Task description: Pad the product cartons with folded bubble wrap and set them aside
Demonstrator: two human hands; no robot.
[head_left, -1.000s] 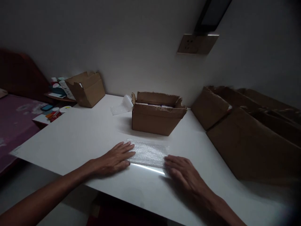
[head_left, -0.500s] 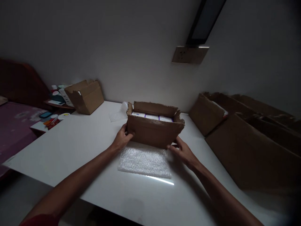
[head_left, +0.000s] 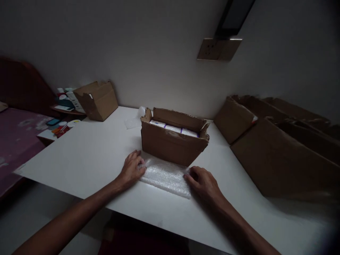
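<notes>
A sheet of bubble wrap (head_left: 166, 177) lies flat on the white table, close in front of an open cardboard box (head_left: 170, 145). My left hand (head_left: 132, 166) has its fingers curled on the sheet's left edge, thumb on top. At the right edge, my right hand (head_left: 203, 180) pinches the same sheet between thumb and fingers. White packs with purple edges (head_left: 174, 128) fill the box side by side; only their tops show above its front wall. Neither hand touches the box.
Large open cardboard boxes (head_left: 289, 166) stand along the right. Another carton (head_left: 99, 102) is at the back left, and a crumpled piece of bubble wrap (head_left: 132, 121) lies behind the box on the left. A wall socket (head_left: 219, 49) is above the table (head_left: 101, 156).
Both hands have let go of the cardboard box, which now stands on the table. They have come down and nearer to me, onto the bubble wrap's two side edges.
</notes>
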